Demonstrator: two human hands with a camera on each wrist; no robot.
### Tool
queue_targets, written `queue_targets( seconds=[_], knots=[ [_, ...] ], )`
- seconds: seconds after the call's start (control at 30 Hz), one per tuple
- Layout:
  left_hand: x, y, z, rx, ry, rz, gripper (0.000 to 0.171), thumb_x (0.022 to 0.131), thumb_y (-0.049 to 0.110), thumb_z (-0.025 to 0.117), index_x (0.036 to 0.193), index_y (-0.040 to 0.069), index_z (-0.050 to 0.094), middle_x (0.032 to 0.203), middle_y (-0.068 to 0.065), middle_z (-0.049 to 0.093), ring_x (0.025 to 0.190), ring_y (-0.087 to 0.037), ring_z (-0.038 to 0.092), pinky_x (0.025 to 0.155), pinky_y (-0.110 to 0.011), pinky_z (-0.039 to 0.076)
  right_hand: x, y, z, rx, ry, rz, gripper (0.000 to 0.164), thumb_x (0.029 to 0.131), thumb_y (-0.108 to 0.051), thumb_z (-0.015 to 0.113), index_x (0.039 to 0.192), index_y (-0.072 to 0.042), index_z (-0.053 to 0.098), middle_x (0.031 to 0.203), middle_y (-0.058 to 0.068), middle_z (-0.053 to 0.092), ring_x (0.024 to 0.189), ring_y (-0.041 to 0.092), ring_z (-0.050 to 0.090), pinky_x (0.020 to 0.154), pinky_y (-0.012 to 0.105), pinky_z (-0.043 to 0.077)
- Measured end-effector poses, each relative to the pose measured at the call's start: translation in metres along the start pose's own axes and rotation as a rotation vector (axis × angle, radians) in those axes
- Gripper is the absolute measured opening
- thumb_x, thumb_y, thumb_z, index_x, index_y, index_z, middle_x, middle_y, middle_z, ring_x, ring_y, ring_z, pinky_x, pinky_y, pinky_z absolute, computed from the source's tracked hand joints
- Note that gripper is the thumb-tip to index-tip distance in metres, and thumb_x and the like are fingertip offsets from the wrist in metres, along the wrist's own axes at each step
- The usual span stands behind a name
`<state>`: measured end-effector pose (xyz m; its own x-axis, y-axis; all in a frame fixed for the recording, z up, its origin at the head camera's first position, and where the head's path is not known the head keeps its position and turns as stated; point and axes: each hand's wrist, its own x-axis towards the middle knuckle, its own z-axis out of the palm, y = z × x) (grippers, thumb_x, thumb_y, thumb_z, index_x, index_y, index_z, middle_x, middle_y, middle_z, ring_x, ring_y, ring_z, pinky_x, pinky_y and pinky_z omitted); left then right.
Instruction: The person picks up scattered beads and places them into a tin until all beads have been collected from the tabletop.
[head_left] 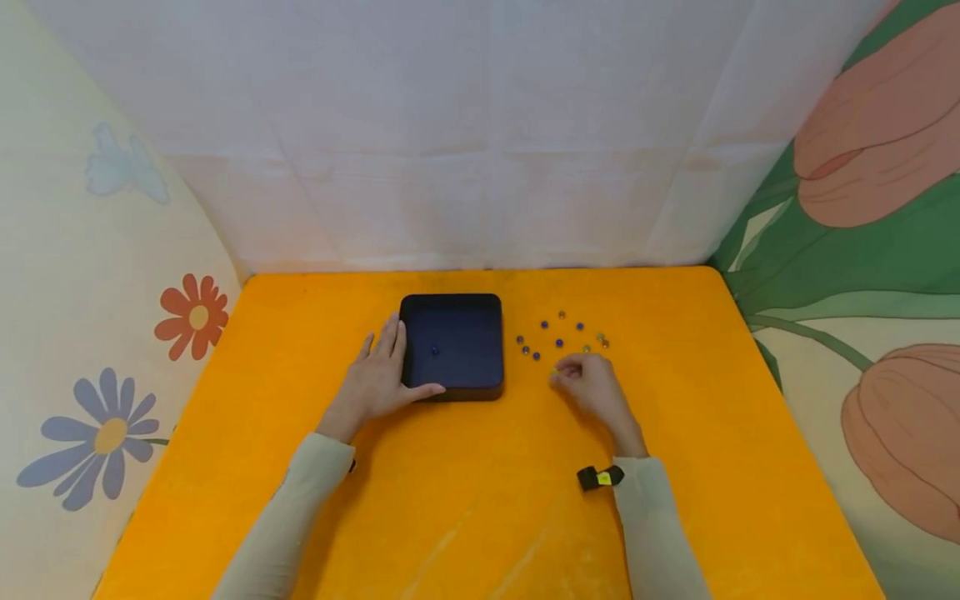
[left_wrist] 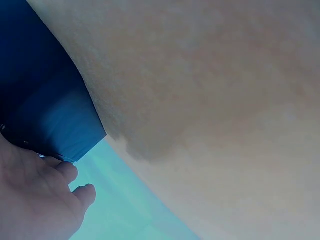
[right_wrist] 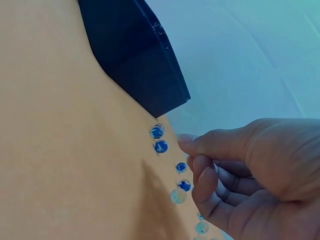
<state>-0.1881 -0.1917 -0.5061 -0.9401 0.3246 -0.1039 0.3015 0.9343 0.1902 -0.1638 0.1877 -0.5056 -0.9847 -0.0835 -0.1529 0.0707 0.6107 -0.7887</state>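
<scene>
My left hand [head_left: 377, 382] rests against a dark square tray [head_left: 501, 350] in the head view. Its straight fingers lie along the tray's left side, and the thumb reaches over the front rim. Inside the tray is one blue marble [head_left: 435, 351]. To the tray's right, my right hand [head_left: 592, 385] pinches a small yellowish marble [head_left: 554, 371] between thumb and fingertips. Fingers mostly hide that pinch in the right wrist view, where a pale marble [right_wrist: 178, 195] shows beside them. Skin and sleeve are close to the left wrist camera.
Several loose marbles [head_left: 558, 342], blue, orange and greenish, lie scattered on the orange-covered table [head_left: 465, 500] beyond the right hand. A pale cloth wall [head_left: 487, 167] rises behind the table. Flower-printed hangings [head_left: 885, 250] stand at both sides.
</scene>
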Motion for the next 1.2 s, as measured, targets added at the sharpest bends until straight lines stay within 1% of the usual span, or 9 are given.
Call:
queue_targets(
  seconds=[0.13, 0.37, 0.63, 0.73, 0.93, 1.2],
  knots=[
    [0.001, 0.0, 0.0, 0.006, 0.007, 0.003, 0.14, 0.08, 0.096, 0.051, 0.167, 0.001, -0.001, 0.178, -0.017, -0.011, 0.167, -0.035, 0.003, 0.136, -0.057, 0.002, 0.0, -0.002, 0.0, -0.001, -0.003, -0.005, 0.023, 0.098, -0.021, 0.077, 0.111, -0.002, 0.077, 0.1, 0.012, 0.075, 0.085, 0.019, 0.068, 0.079, 0.037, 0.061],
    [0.003, -0.001, 0.0, 0.031, 0.021, 0.008, 0.139, 0.08, 0.096, 0.05, 0.167, 0.0, 0.0, 0.178, -0.02, -0.004, 0.167, -0.036, 0.0, 0.136, -0.057, 0.004, 0.002, -0.004, 0.001, 0.01, 0.001, -0.02, 0.023, 0.098, -0.02, 0.077, 0.111, -0.002, 0.077, 0.102, 0.013, 0.075, 0.086, 0.02, 0.069, 0.079, 0.038, 0.061],
    [0.004, 0.0, 0.0, 0.006, 0.015, 0.007, 0.14, 0.08, 0.095, 0.053, 0.167, 0.0, 0.0, 0.178, -0.02, -0.006, 0.167, -0.035, -0.001, 0.137, -0.054, 0.008, 0.006, -0.007, 0.002, 0.003, 0.009, -0.044, 0.023, 0.097, -0.02, 0.078, 0.11, -0.002, 0.077, 0.101, 0.013, 0.077, 0.089, 0.021, 0.07, 0.081, 0.038, 0.061],
    [0.004, 0.0, 0.0, 0.003, 0.012, 0.006, 0.14, 0.08, 0.095, 0.053, 0.168, -0.001, 0.0, 0.178, -0.02, -0.007, 0.167, -0.036, -0.001, 0.136, -0.054, 0.008, 0.007, -0.009, 0.002, 0.007, 0.008, -0.046, 0.022, 0.096, -0.02, 0.078, 0.109, -0.002, 0.077, 0.1, 0.013, 0.077, 0.087, 0.02, 0.07, 0.079, 0.037, 0.061],
    [0.004, 0.0, 0.001, 0.003, 0.018, 0.006, 0.139, 0.081, 0.093, 0.055, 0.168, -0.002, 0.002, 0.178, -0.021, -0.004, 0.167, -0.036, 0.001, 0.136, -0.054, 0.009, 0.011, -0.013, 0.003, 0.022, 0.004, -0.044, 0.02, 0.096, -0.019, 0.078, 0.107, -0.002, 0.078, 0.096, 0.011, 0.076, 0.083, 0.018, 0.068, 0.077, 0.034, 0.06],
    [0.003, 0.001, 0.002, 0.004, -0.002, -0.005, 0.139, 0.081, 0.093, 0.054, 0.167, -0.002, 0.001, 0.177, -0.02, -0.006, 0.167, -0.037, 0.0, 0.136, -0.054, 0.008, 0.015, -0.023, 0.005, 0.03, -0.001, -0.05, 0.019, 0.096, -0.02, 0.079, 0.107, -0.004, 0.078, 0.099, 0.011, 0.077, 0.086, 0.019, 0.069, 0.078, 0.034, 0.06]
  ],
)
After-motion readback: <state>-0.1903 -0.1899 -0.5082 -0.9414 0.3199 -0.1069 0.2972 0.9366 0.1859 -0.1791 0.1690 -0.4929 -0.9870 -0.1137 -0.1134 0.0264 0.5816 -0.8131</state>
